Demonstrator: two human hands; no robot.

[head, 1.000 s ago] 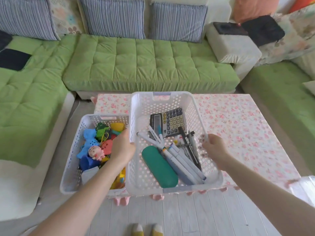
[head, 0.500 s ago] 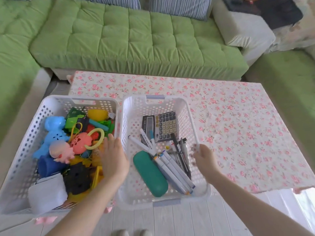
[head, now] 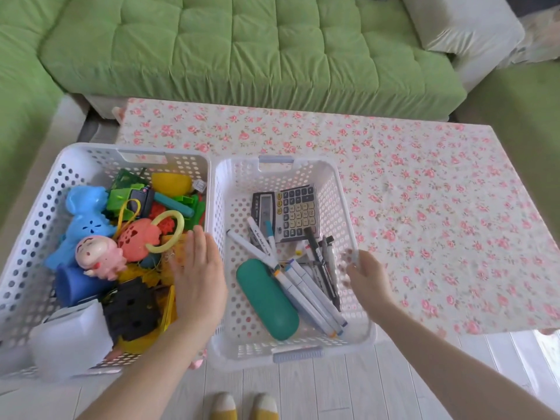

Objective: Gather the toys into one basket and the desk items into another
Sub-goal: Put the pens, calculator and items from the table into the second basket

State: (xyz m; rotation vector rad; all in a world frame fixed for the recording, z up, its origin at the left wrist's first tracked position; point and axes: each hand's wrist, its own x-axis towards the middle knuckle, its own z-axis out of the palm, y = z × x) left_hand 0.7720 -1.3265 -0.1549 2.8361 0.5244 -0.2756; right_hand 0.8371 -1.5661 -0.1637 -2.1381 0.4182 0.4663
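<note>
Now the toy basket (head: 36, 207) and the desk basket (head: 331, 189) sit side by side on the tabletop (head: 424, 192). The left hand (head: 200, 280) lies flat over the toys (head: 136, 237), fingers straight and together. The right hand (head: 368, 281) is at the desk basket's rim, and its grip is too blurry to tell.

Bright soft daylight, faint shadows; wide-angle bending at edges, right hand (head: 368, 278) perhaps motion-blurred

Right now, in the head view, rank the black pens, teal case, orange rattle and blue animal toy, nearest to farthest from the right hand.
From the right hand:
1. black pens, just left of it, in the desk basket.
2. teal case, same basket, left half.
3. orange rattle, in the toy basket.
4. blue animal toy, toy basket's left side.
</note>
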